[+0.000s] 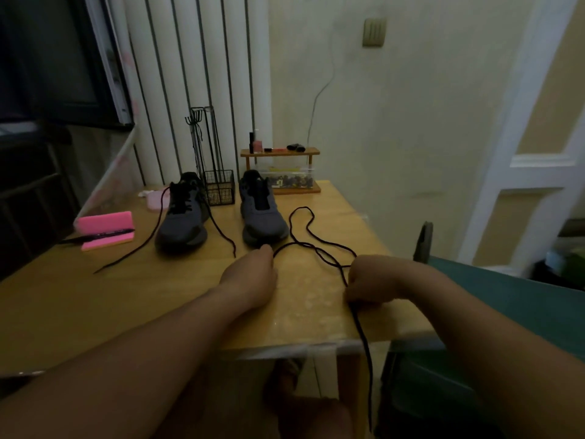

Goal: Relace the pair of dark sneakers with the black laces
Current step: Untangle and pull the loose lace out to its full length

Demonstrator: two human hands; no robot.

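Note:
Two dark sneakers stand on the wooden table [126,299], toes toward me. The left sneaker [183,217] carries a black lace whose loose ends trail onto the table. The right sneaker [261,210] has no lace in its eyelets. A loose black lace [304,229] loops on the table beside it. My left hand [253,274] pinches this lace just in front of the right sneaker's toe. My right hand [367,286] grips the same lace near the table's front edge, and one end hangs down past the edge.
A black wire basket with a tall stand [220,191] sits between the sneakers. Behind it is a small wooden shelf [280,152] with little items. A pink box [106,229] and a pink dish [155,199] lie at left. A green chair [493,296] is at right.

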